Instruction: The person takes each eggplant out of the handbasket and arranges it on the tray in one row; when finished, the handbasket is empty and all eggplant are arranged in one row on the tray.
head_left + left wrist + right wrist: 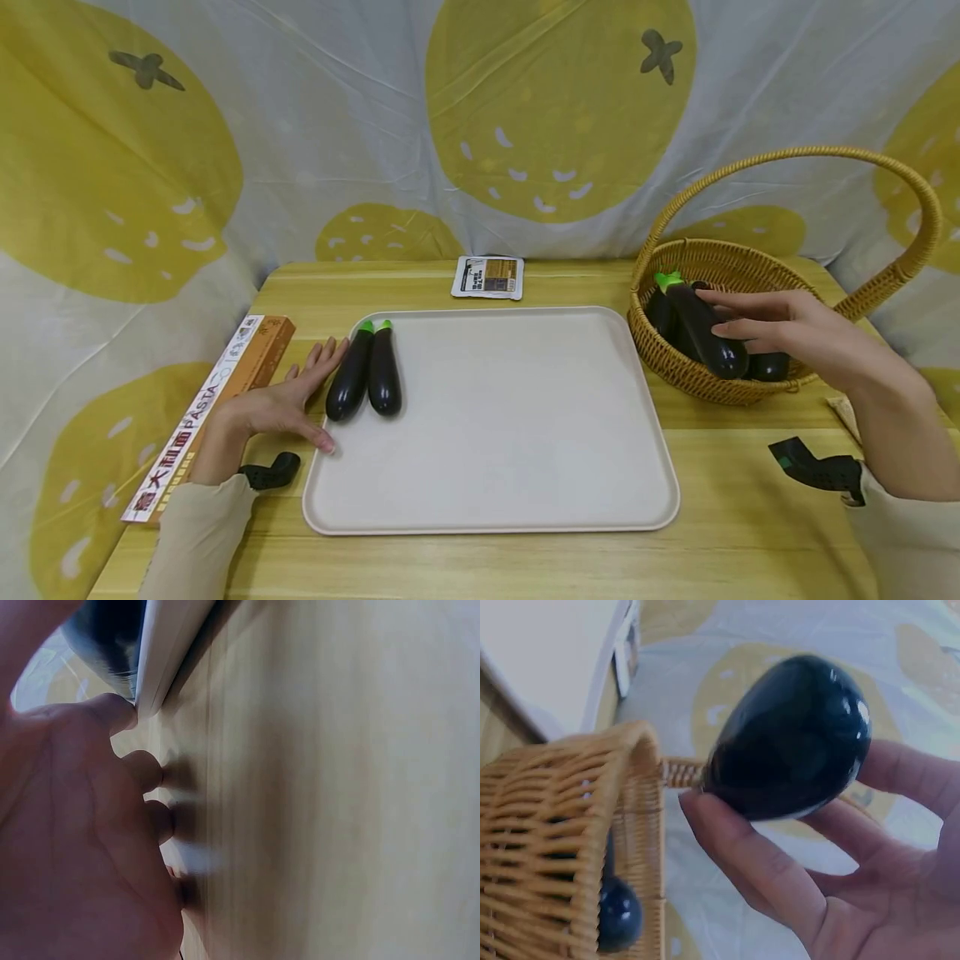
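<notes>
Two dark purple eggplants, one of them [385, 372] a little right of the other [349, 375], lie side by side at the left of a white tray [517, 417]. My left hand [288, 402] rests at the tray's left edge, fingers spread and thumb over the rim. In the left wrist view its fingertips touch the wooden table [315, 825]. On the right, my right hand [795, 329] grips an eggplant [701, 325] with a green cap, over a wicker basket [675, 379]. Another eggplant [619, 915] shows inside the basket in the right wrist view.
A pasta box [210, 417] lies along the table's left side, by my left forearm. At the back is a small flat packet [488, 277]. The basket's tall handle [795, 153] arches above its rim. A patterned cloth [360, 125] hangs behind the table.
</notes>
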A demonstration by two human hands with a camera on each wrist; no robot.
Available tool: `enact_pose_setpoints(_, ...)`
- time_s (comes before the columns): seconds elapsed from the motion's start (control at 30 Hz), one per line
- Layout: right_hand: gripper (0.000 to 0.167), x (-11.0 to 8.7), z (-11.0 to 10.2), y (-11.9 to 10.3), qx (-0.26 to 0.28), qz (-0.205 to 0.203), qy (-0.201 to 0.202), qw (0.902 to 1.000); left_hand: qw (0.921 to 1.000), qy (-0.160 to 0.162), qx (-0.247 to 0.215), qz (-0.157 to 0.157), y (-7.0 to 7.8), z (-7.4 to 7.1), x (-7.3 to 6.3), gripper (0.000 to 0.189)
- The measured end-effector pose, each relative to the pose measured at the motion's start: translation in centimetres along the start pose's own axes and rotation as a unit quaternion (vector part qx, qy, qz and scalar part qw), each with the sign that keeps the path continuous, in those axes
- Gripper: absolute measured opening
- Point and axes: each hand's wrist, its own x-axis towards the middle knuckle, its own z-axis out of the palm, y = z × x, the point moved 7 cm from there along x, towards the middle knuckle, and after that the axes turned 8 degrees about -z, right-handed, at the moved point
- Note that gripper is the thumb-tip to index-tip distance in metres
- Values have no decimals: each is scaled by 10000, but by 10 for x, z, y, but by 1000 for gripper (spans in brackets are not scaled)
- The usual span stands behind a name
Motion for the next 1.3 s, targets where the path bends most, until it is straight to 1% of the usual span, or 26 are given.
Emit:
enact_pose_setpoints(0.13, 52, -3, 7, -11, 138, -247, -74, 9996, 10000, -10, -18, 0, 0, 0, 0, 148)
enact_pose_setpoints(0.2, 51, -1, 14, -22, 145, -430, -173, 9988, 10000, -16, -44, 4, 0, 0, 0, 148)
enact_pose_setpoints(0.3, 51, 4, 29, -41, 208, -627, -368, 9971, 10000, -14, -43, 17, 0, 0, 0, 148)
enact_pose_setpoints(0.4, 52, 14, 48, -63, 391, -841, -539, 9942, 10000, -5, -17, 20, 0, 0, 0, 148)
enact_pose_setpoints(0.57, 54, 38, 85, -90, 630, -908, -727, 9912, 10000, 6, 31, -21, 0, -1, 2, 149)
enact_pose_setpoints(0.67, 55, 57, 110, -100, 768, -890, -904, 9889, 10000, 7, 39, -36, -1, -1, 2, 149)
enact_pose_setpoints(0.8, 57, 84, 143, -110, 1071, -871, -1007, 9853, 10000, -12, -29, -44, -1, 0, 1, 149)
enact_pose_setpoints(0.93, 58, 105, 175, -124, 1507, -762, -999, 9806, 9999, -32, -112, -70, 0, 0, 0, 150)
enact_pose_setpoints(1.0, 58, 115, 191, -131, 1673, -716, -921, 9790, 9999, -35, -120, -81, 0, 0, 0, 150)
enact_pose_setpoints(1.17, 58, 136, 224, -148, 1911, -724, -648, 9768, 9999, -34, -119, -117, 0, 0, 0, 151)
enact_pose_setpoints(1.3, 57, 147, 246, -159, 1954, -743, -624, 9759, 9999, -24, -100, -135, 0, 0, -1, 150)
